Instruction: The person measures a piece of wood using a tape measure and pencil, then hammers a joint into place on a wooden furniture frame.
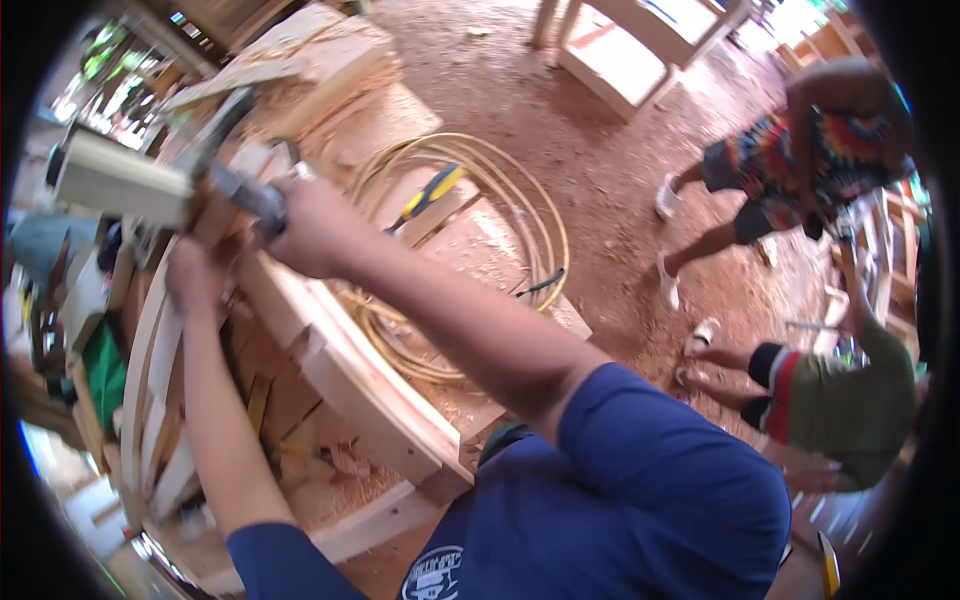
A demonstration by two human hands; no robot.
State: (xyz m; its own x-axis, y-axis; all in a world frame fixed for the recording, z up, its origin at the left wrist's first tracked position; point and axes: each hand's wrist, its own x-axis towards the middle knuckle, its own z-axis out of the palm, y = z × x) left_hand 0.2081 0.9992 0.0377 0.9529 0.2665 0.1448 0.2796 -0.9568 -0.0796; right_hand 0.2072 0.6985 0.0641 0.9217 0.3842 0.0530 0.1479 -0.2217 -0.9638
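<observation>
My right hand (312, 225) is closed around a dark grey metal tool (250, 198), whose kind the motion blur hides. Beside it, my left hand (198, 272) is closed at the far end of a curved wooden frame (370, 405), its fingers partly hidden. A small brown wooden block (212, 212) shows just above the left hand, against the end of a pale squared piece of wood (120, 185). Behind these, a curved dark handle (228, 118) sticks up; what it belongs to is unclear.
A coil of yellowish cane or tubing (545, 215) lies right of the frame, with a yellow-and-black handled tool (428, 197) inside it. Thick planks (330, 60) with shavings lie at the far side. Two people (830, 150) stand at right, near a wooden table (620, 75).
</observation>
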